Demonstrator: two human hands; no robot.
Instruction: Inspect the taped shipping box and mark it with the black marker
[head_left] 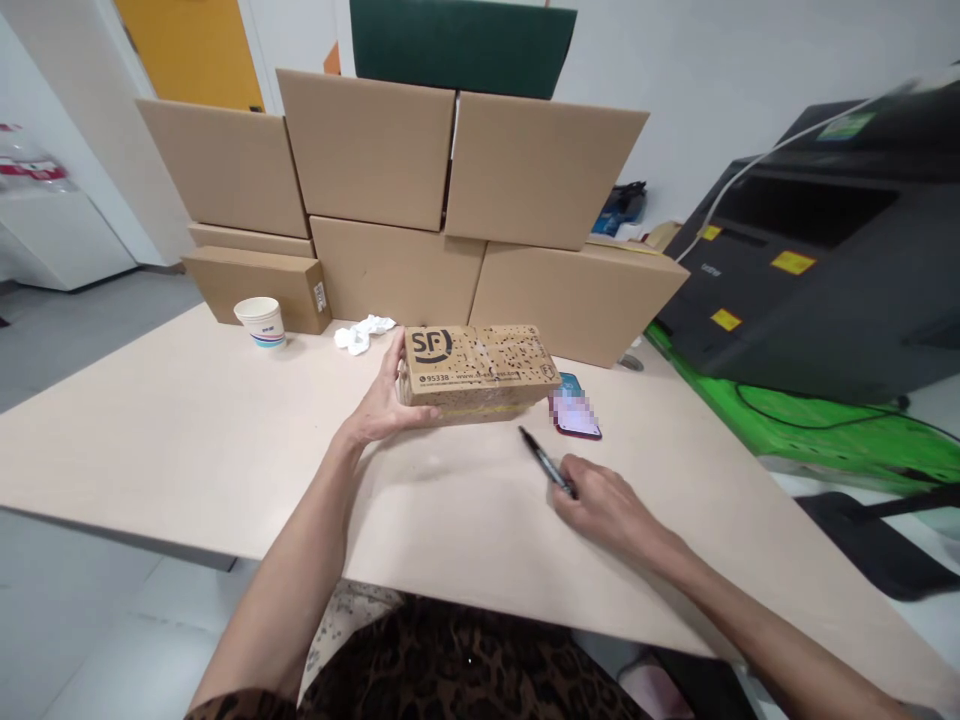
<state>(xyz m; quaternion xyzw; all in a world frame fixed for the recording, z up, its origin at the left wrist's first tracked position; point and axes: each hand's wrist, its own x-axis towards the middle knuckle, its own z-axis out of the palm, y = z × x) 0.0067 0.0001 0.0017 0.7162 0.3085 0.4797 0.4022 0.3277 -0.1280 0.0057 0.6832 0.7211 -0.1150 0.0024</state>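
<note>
Left hand (386,400) gripped our SF parcel (476,372); right hand (600,505) pinched the marker pen (544,460), perhaps uncapped, risking stray ink

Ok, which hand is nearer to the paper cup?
Left. The left hand grips the near-left end of the small printed box, with the paper cup farther left. The right hand holds a pen, farther away on the box's other side.
</note>
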